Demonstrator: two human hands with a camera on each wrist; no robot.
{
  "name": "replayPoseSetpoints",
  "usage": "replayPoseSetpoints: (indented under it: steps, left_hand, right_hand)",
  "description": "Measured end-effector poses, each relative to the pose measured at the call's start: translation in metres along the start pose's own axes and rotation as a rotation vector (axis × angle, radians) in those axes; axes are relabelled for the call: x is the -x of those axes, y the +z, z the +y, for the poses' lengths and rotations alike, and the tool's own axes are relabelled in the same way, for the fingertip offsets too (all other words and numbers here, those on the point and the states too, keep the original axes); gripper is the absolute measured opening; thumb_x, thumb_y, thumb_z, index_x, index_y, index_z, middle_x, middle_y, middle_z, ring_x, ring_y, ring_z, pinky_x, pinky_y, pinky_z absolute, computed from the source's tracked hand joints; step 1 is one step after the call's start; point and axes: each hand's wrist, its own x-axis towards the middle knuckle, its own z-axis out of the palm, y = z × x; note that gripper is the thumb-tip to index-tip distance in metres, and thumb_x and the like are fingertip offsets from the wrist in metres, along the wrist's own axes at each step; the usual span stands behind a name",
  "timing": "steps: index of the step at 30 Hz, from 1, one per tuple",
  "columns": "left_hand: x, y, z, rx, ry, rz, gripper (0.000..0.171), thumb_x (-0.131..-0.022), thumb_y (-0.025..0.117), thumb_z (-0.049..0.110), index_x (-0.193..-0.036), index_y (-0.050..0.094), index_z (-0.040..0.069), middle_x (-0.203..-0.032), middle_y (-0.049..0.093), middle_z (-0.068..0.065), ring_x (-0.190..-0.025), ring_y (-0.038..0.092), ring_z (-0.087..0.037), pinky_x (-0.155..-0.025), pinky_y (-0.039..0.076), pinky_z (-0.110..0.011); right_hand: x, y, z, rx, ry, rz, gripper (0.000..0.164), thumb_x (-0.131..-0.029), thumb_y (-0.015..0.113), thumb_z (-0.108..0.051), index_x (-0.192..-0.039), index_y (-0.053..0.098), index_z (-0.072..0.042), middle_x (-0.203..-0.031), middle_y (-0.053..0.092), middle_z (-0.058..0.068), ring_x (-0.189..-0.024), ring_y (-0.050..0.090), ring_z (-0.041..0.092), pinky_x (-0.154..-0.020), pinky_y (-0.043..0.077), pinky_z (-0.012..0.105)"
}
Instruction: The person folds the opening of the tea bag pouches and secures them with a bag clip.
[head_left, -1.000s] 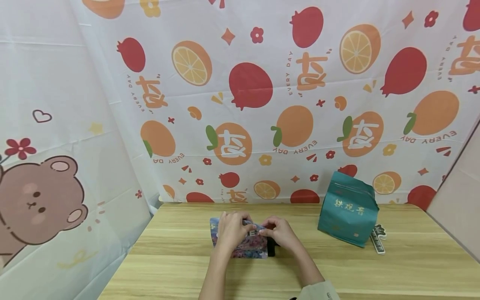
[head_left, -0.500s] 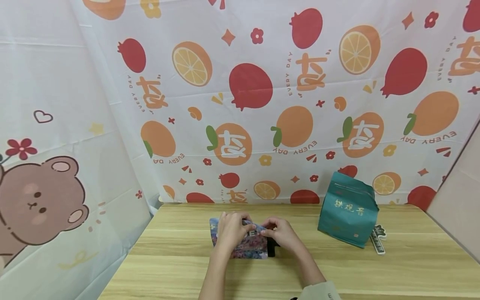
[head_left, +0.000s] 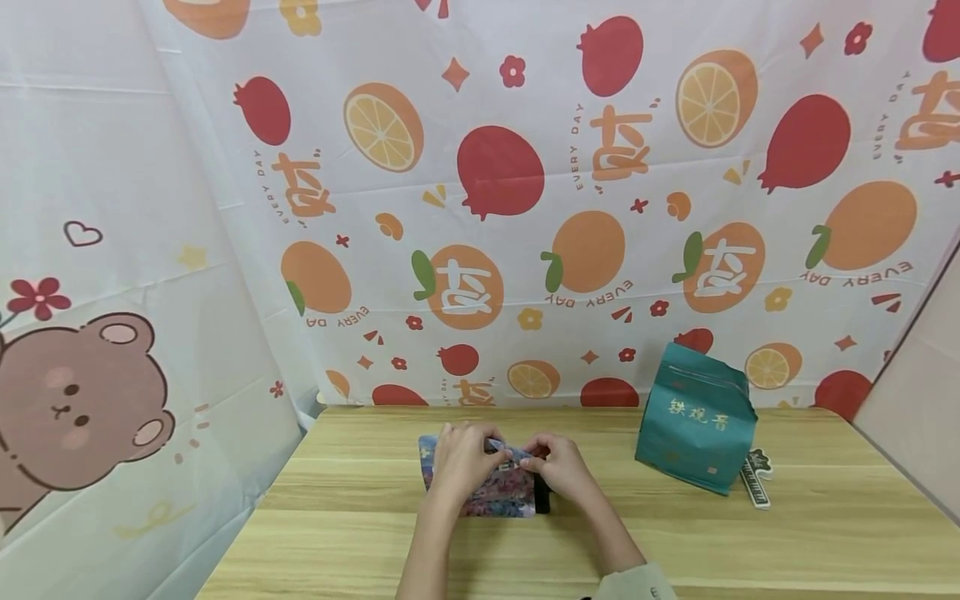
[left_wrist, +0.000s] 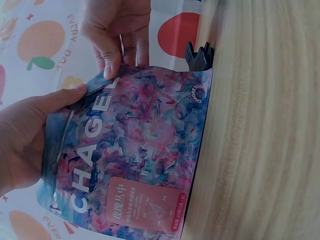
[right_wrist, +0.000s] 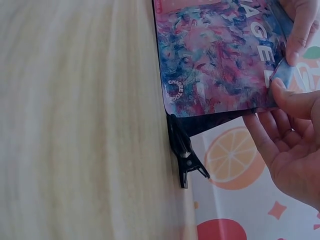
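A pink-and-blue patterned pouch (head_left: pixel 502 502) with "CHAGEE" in white letters stands on the wooden table. At its top edge, my left hand (head_left: pixel 467 462) pinches the folded-over film with thumb and fingers. My right hand (head_left: pixel 564 468) pinches the same edge near the corner, thumb in front and fingers behind, as the right wrist view shows. Both thumbs are close together at the fold (left_wrist: pixel 97 90). Beside the pouch's lower right corner is a black clip (right_wrist: pixel 186 155), its handles pointing away from the pouch. Most of the pouch's back is hidden.
A teal standing bag (head_left: pixel 697 425) with gold characters is to the right on the table (head_left: pixel 352 517). Next to it lies a small black-and-white piece with a piano-key pattern (head_left: pixel 756 482). A fruit-print cloth (head_left: pixel 525 250) hangs behind the table.
Both hands stay at the pouch's top edge, with only slight shifts of the fingers. The pouch, clip and teal bag keep their places.
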Motion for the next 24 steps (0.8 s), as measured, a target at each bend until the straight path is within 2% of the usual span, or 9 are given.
replayPoseSetpoints:
  steps: [5,15,24]
  left_hand:
    - [-0.0005,0.0007,0.0002,-0.009,0.017,0.019,0.016,-0.067,0.081,0.032,-0.074,0.072,0.022,-0.068,0.062,0.011,-0.060,0.047,-0.008,-0.061,0.027,-0.028]
    - [-0.0026,0.0032,-0.0008,-0.024,-0.020,0.022,0.014,-0.066,0.081,0.030,-0.069,0.071,0.022,-0.061,0.057,0.012,-0.052,0.034,-0.006,-0.059,0.022,-0.028]
    - [-0.0042,0.0021,-0.0010,-0.034,-0.011,0.022,0.014,-0.066,0.081,0.032,-0.069,0.071,0.022,-0.062,0.059,0.012,-0.052,0.036,-0.005,-0.058,0.022,-0.027]
  right_hand:
    - [-0.0004,0.0007,0.0010,-0.002,-0.005,0.005,0.004,-0.082,0.068,-0.004,-0.083,0.064,-0.004,-0.073,0.058,-0.002,-0.066,0.052,0.012,-0.058,0.044,0.027]
    - [-0.0013,-0.0024,-0.0013,-0.006,0.027,-0.050,0.004,-0.083,0.067,-0.007,-0.086,0.064,-0.007,-0.076,0.058,-0.002,-0.070,0.054,0.014,-0.062,0.045,0.031]
    - [-0.0006,-0.0080,-0.0053,-0.001,-0.036,-0.117,0.012,-0.088,0.063,-0.016,-0.097,0.065,-0.009,-0.087,0.061,-0.002,-0.080,0.057,0.015,-0.070,0.046,0.033]
